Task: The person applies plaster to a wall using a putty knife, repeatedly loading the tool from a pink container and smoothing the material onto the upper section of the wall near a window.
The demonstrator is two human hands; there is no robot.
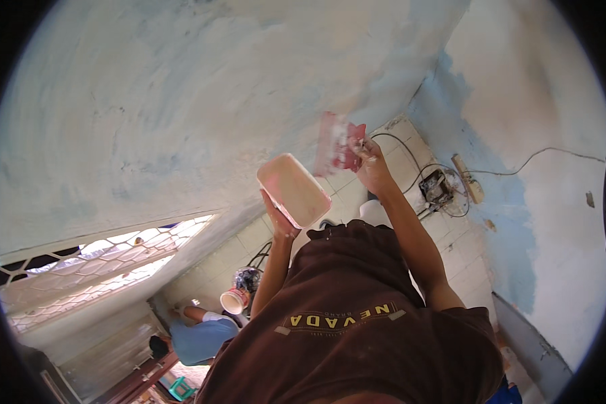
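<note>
In the head view, the left hand [281, 217] grasps a rectangular tub [294, 190] with rounded corners, its fingers and palm against the near-left side. The tub is tilted in front of the brown shirt [347, 273]; its broad face is pale beige, with pink showing along the rim.

The right hand [372, 166] is closed around the right-hand part of a red spreader [342, 143], and white smears mark both the fingers and the tool. The spreader is raised up and to the right of the tub, its wide, paler edge turned left toward the patchy blue-and-white wall [175, 108]; whether it touches the wall cannot be told.

Farther right, a dark boxy device [438, 188] sits on the light-tiled floor [461, 266] among loose cables, just beside a strip of wood [468, 178]. A thin cable [552, 151] runs across the second wall [539, 74], which has blue patches low down.

Lower left, a pale bucket [233, 301] lies near the left forearm. Another person in a blue top [200, 338] is beyond it, with a green stool [181, 388] below and a window grille [108, 269] above left.
</note>
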